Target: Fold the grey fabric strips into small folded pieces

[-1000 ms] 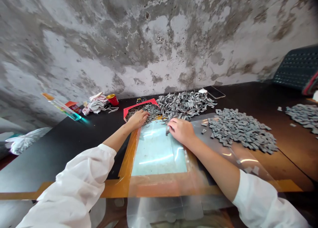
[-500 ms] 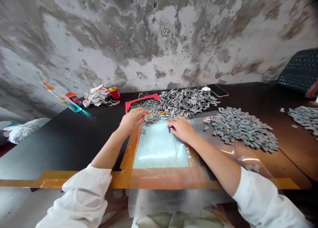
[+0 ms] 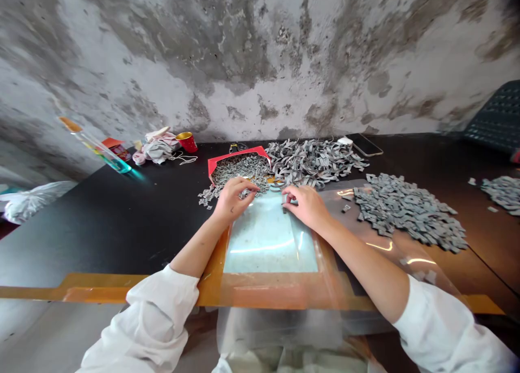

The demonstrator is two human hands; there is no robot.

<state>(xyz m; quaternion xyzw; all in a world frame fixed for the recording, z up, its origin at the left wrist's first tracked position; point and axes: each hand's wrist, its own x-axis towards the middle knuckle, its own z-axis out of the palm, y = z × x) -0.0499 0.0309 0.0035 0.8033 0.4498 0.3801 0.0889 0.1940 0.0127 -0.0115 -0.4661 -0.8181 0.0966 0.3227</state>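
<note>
My left hand (image 3: pixel 235 200) is over the back left edge of a pale blue sheet (image 3: pixel 264 243), thumb and fingertips closed together. What they pinch, if anything, is too small to make out. Across from it, my right hand (image 3: pixel 307 206) pinches a small dark grey piece (image 3: pixel 284 208) between thumb and forefinger. Just behind the left hand, small grey pieces (image 3: pixel 239 170) spill from a red-edged box (image 3: pixel 239 155). A heap of grey strips (image 3: pixel 314 162) lies behind the right hand.
Clear plastic film (image 3: pixel 280 329) covers the blue sheet and hangs over the table's taped front edge (image 3: pixel 101 281). Folded grey pieces (image 3: pixel 406 210) are piled at right, with another pile (image 3: pixel 504 193) beyond. A phone (image 3: pixel 365 144), red cup (image 3: pixel 187 142) and liquid-filled tube (image 3: pixel 97 148) stand or lie farther back.
My left hand has moved right from the small grey pieces to the blue sheet's back edge, uncovering some of them. My right hand stays near the same spot, its fingers more curled.
</note>
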